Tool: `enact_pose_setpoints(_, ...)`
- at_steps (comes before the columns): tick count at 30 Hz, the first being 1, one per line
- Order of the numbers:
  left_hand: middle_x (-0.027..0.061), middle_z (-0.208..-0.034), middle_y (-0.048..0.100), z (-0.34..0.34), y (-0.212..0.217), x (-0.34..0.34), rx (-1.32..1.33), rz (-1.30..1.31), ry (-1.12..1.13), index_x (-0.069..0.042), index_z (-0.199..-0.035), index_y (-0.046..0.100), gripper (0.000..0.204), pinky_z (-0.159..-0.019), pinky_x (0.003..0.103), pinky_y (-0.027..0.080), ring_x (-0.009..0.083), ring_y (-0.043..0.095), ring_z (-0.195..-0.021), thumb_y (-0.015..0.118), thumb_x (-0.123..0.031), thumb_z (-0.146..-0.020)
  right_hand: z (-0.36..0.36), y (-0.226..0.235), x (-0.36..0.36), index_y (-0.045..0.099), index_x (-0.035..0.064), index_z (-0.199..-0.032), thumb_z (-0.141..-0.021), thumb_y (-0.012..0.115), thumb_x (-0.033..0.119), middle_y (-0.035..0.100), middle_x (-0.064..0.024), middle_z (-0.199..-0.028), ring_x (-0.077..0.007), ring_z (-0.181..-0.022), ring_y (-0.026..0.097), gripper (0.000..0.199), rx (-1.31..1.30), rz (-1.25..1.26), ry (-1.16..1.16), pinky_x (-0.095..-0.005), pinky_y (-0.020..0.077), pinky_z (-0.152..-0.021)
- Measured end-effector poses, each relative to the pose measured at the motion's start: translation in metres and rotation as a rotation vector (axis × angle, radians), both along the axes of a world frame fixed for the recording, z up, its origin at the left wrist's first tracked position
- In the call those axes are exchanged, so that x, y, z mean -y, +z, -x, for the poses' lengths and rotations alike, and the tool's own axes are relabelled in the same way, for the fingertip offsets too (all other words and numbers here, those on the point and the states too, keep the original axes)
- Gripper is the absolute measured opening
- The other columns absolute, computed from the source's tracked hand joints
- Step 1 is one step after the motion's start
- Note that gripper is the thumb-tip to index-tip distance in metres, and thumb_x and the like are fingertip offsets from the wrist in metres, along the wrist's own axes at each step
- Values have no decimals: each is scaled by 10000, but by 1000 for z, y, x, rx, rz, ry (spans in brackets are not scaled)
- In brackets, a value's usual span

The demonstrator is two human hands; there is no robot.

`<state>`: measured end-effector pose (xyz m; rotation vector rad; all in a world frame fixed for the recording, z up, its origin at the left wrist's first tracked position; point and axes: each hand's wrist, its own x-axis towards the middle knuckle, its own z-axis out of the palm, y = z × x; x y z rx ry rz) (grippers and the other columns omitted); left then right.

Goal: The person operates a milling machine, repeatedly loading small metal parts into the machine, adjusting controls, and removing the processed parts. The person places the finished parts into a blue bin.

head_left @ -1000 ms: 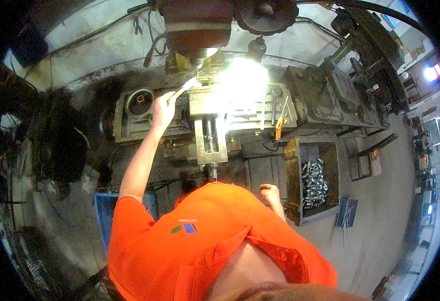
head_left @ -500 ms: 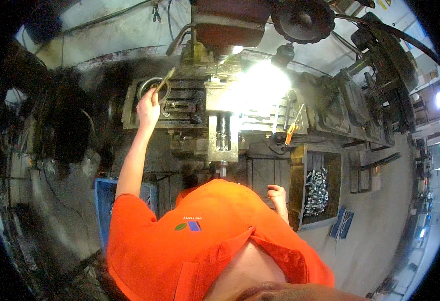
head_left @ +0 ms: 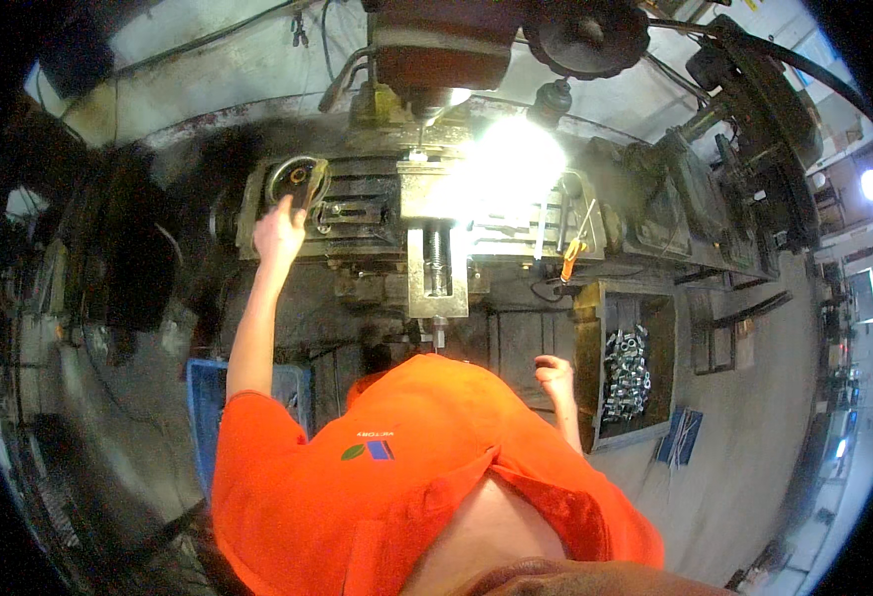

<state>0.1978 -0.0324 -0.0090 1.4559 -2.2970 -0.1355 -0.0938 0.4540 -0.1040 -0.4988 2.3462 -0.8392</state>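
Note:
My left hand [head_left: 279,236] reaches forward over the left end of the machine table. Its fingers are closed on a slim brush [head_left: 312,191], whose tip is at a round metal dish [head_left: 275,185] on the table. Right of the dish stands a vise [head_left: 418,290] with its screw toward me, below the machine's spindle [head_left: 424,102]. My right hand [head_left: 557,377] is near my body at the right, fingers curled. Something small and dark shows at its fingertips, too small to name.
A lamp [head_left: 516,159] glares over the table's right side. An orange-handled tool [head_left: 569,262] lies at the table's front right edge. Below it stands a box [head_left: 645,434] with several metal parts [head_left: 625,377]. A blue crate [head_left: 198,387] is low at the left.
My left hand has come down and slightly left, bringing the brush from above the dish to it. The right hand has shifted a little and stays curled.

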Motion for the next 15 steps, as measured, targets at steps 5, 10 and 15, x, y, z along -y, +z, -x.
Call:
enact_pose_setpoints(5, 109, -808, 647, 35, 17, -16, -580, -386, -243, 19, -1080, 561, 284, -693, 266, 488, 142, 614, -707, 441, 3, -822, 46, 94, 17, 646, 13, -961, -636, 523, 36, 657, -115, -825, -156, -717, 594, 348, -375, 264, 55, -267, 467, -653)
enact_pose_setpoints(10, 207, -1006, 616, 110, -11, 7, -665, -430, -513, 74, -1106, 528, 383, -789, 290, 478, 232, 633, -876, 423, 38, -740, 64, 261, 59, 619, 6, -1024, -608, 493, -3, 612, -58, -831, -97, -693, 529, 435, -486, 503, -8, -221, 432, -645)
enact_pose_setpoints(15, 231, -1065, 580, 162, -9, 4, -534, -328, -558, 72, -1078, 547, 412, -871, 326, 432, 286, 574, -997, 471, -5, -680, 48, 380, 63, 602, 1, -1065, -560, 512, 26, 606, -88, -968, -143, -801, 546, 514, -989, 590, 252, -249, 432, -743)
